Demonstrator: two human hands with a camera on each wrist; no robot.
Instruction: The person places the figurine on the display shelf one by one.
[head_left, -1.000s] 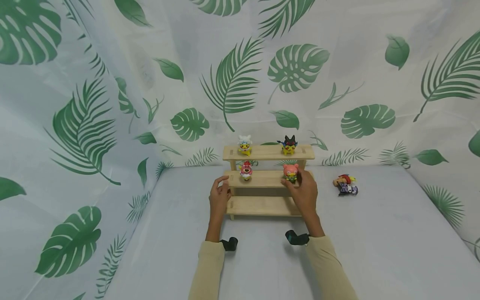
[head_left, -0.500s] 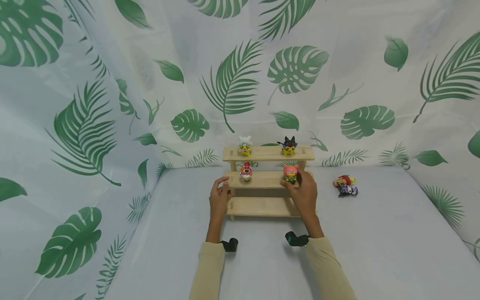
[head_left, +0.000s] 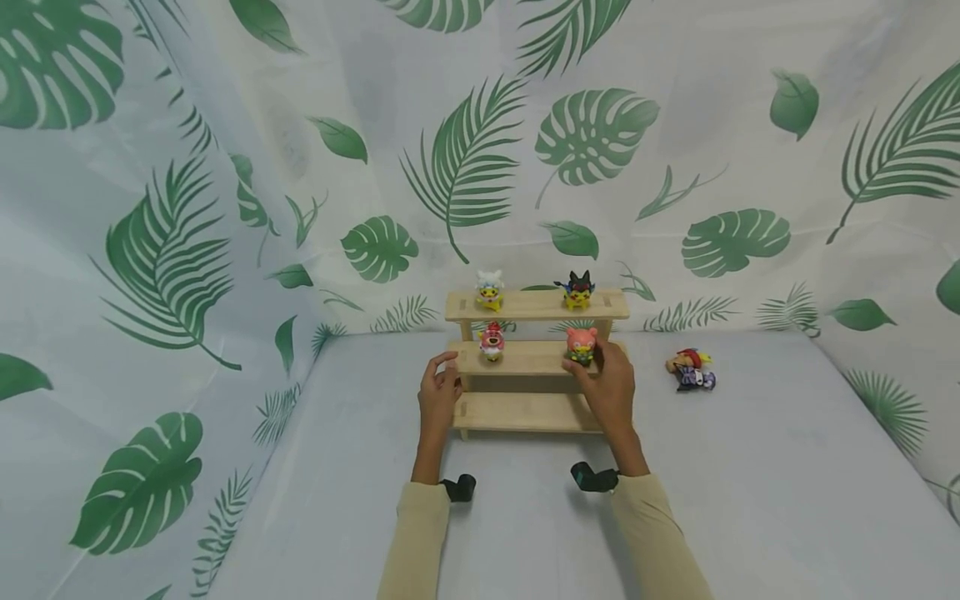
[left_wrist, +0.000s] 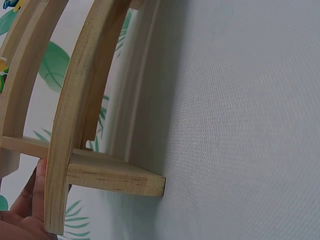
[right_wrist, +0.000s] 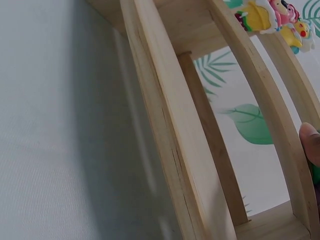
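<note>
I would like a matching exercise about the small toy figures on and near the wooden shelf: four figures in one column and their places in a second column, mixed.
Figures:
1. white-hooded figure
2. black-eared figure
3. pink-headed figure
4. lying figures

Places:
A. on the cloth, to the right of the wooden shelf
B. top step, left side
C. middle step, at the fingers of the right hand
D. top step, right side

Pairs: 1-B, 2-D, 3-C, 4-A
</note>
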